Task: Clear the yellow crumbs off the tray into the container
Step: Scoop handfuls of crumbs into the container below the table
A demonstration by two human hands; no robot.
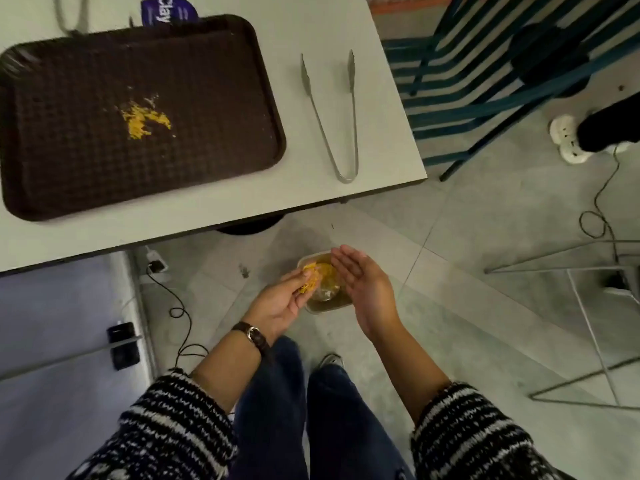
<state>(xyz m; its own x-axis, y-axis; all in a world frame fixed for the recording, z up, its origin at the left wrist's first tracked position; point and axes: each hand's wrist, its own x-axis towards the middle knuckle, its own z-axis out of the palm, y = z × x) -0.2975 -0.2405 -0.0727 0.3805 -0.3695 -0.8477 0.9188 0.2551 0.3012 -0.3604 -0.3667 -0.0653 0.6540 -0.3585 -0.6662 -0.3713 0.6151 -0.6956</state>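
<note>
A dark brown tray lies on the white table, with a small patch of yellow crumbs near its middle. On the floor below the table's edge stands a clear container with yellow crumbs inside. My left hand is palm up over the container's left rim, with a clump of yellow crumbs on its fingertips. My right hand is held edge-on over the container's right side, fingers apart, holding nothing.
Metal tongs lie on the table right of the tray. A purple tub lid sits behind the tray. A teal slatted chair stands at the right. Cables and wire-frame legs cross the floor. Another person's shoe is far right.
</note>
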